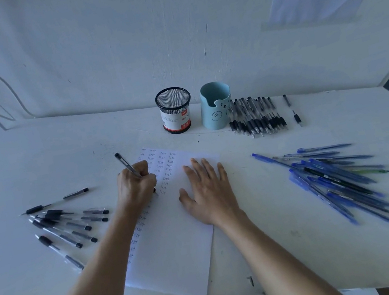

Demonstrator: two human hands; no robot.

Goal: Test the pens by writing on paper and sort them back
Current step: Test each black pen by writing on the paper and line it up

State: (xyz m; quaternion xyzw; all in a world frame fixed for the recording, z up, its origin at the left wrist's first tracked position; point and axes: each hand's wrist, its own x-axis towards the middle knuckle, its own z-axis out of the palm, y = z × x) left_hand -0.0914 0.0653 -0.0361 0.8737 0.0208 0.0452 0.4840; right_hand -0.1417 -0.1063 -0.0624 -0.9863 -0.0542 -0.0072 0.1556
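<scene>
Pinching one black pen (pixel 126 166) in the left grip (pixel 135 186), tip resting on the paper (pixel 175 253) beside columns of test words, likely mid-trial. Spreading the right grip (pixel 208 191) flat on the sheet, probably pinning it against sliding. Keeping roughly eight black pens (pixel 67 225) fanned left on the bench (pixel 36 161), a blue heap (pixel 334 175) right, too overlapped for counting, and a tidy black row (pixel 255 116) behind, beside two cups: one mesh cup (pixel 174 109), one pale blue cup (pixel 216 105).
</scene>
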